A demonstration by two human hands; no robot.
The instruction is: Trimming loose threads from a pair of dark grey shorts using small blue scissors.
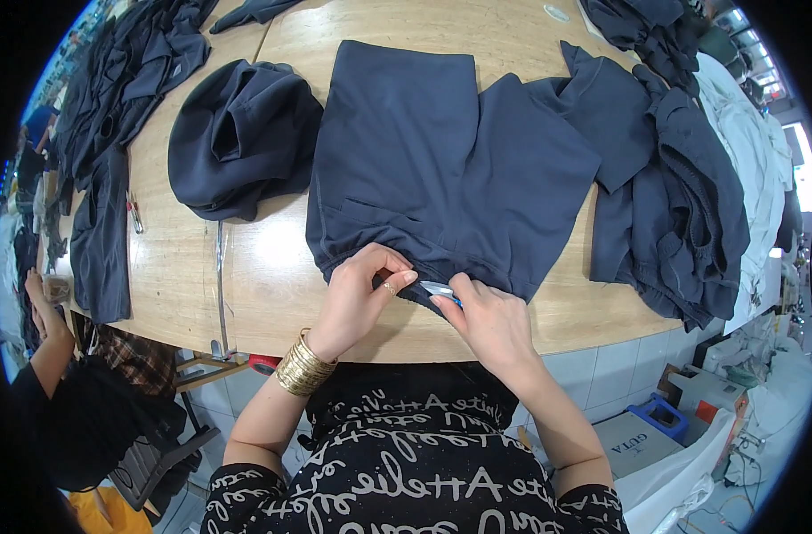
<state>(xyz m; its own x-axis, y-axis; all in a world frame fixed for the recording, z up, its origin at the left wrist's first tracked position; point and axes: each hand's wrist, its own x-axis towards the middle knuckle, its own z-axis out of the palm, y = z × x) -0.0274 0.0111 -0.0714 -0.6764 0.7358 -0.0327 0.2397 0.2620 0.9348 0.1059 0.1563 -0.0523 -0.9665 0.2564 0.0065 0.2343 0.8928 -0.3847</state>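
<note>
Dark grey shorts [406,133] lie spread on the table in front of me, with the gathered waistband nearest my body. My left hand [357,294] is closed, pinching the waistband between thumb and fingers. Just right of it, my right hand [495,325] grips small thread snips [437,289] with pale blades and a bit of blue at the handle. The blades point left, toward my left fingertips, close against the waistband. My right fingers hide most of the handle.
A bundled dark garment [241,138] sits left of the shorts, and piled dark garments [690,196] lie on the right. More dark clothing [103,214] covers the table's left side, beside a small red-handled tool [135,214]. A co-worker's arm [54,338] shows at far left.
</note>
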